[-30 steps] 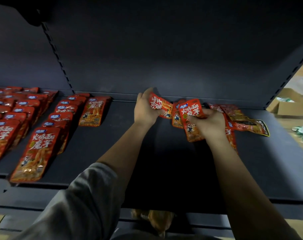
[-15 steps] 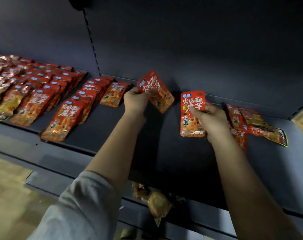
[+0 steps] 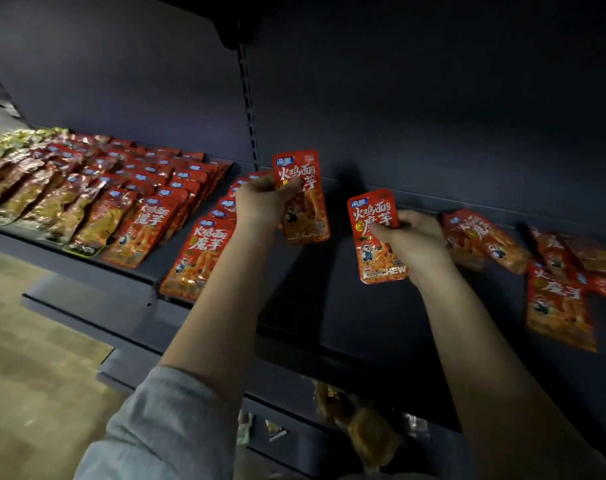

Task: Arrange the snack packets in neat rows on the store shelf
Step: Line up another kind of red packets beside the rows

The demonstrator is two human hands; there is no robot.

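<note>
Shelf stock, mid-frame.
Left hand (image 3: 260, 202) and right hand (image 3: 414, 242) each had fingers clamped on one red packet (image 3: 303, 206), (image 3: 374, 237) above the shelf (image 3: 329, 306).

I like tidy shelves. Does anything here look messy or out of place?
Yes. The loose red packets at the right of the shelf lie jumbled, tilted and overlapping, unlike the straight rows of packets on the left.

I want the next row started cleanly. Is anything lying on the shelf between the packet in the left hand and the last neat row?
Nothing visible does. The left hand holds its packet right beside the last row, and the dark shelf below it is bare. The loose pile lies to the right, past the right hand.
</note>
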